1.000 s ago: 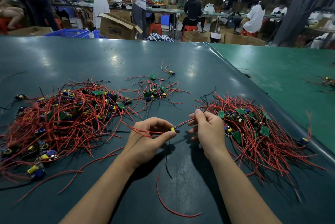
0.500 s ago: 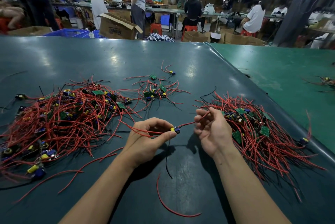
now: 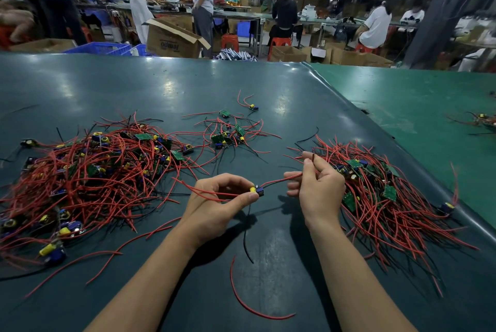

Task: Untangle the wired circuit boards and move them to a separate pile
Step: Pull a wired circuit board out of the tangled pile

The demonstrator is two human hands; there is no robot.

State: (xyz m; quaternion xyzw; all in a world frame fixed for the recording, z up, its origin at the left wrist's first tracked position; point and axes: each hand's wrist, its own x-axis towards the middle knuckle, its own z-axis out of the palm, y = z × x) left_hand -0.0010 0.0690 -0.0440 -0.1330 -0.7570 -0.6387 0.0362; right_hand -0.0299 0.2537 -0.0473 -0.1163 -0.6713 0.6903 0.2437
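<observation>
A small circuit board with a yellow and a blue part sits between my hands, pinched by my left hand at thumb and forefinger. Its red wire runs right into my right hand, which pinches the wire ends near the fingertips. A black wire hangs from the board toward me. The big tangled pile of red-wired boards lies to the left. Behind my right hand spreads the sorted pile.
A small cluster of boards and one lone board lie farther back on the dark green table. A loose red wire curls near me. A lighter green table adjoins on the right, with workers and cardboard boxes beyond.
My right hand has slid along the red wire and lifted its ends upward. My left hand and the board it pinches have stayed in place.
</observation>
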